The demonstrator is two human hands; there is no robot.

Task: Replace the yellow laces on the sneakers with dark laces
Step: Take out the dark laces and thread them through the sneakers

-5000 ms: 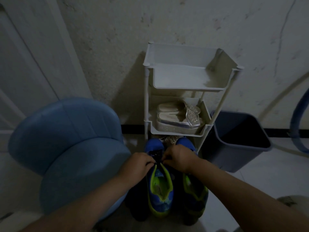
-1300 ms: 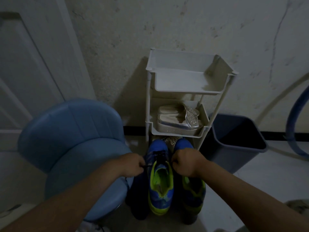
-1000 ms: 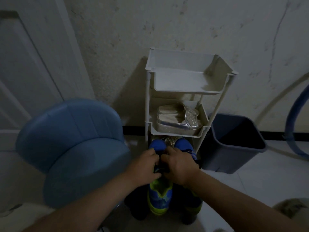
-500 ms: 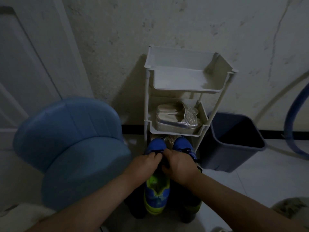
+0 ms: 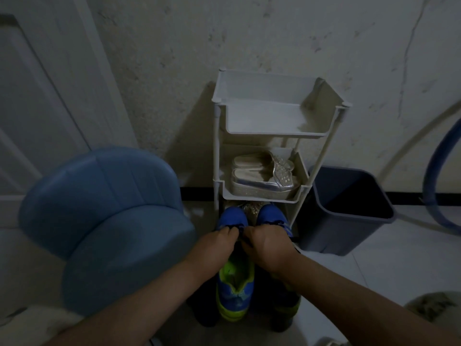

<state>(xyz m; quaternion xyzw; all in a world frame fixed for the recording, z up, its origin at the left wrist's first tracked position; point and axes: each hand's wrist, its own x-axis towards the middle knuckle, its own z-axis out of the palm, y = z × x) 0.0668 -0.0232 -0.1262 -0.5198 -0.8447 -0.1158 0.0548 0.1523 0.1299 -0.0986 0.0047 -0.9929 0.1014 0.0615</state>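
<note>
Both forearms reach forward and down. The left hand (image 5: 216, 243) and right hand (image 5: 269, 246) are knuckles-up and nearly touching, fingers curled over the blue sneaker (image 5: 235, 290), where they seem to pinch a dark lace (image 5: 240, 230); the dim light blurs it. A blue stool (image 5: 107, 221) crowds the left hand. A white rack (image 5: 269, 193) stands just beyond the toes, and a dark bin (image 5: 349, 221) sits past the right hand. The second sneaker (image 5: 271, 216) lies alongside on the floor, lime-lined.

At the foot of the white rack (image 5: 262, 198), your left hand (image 5: 217, 248) and right hand (image 5: 268, 245) meet over the left sneaker (image 5: 235, 288), fingers (image 5: 229, 232) curled, pinching its dark lace (image 5: 238, 229). The right sneaker (image 5: 272, 216) stands just beside it. Silver sandals (image 5: 262, 178) lie on the rack's middle shelf. A blue stool (image 5: 107, 221) stands left of the rack, a dark bin (image 5: 349, 211) right of it.
</note>
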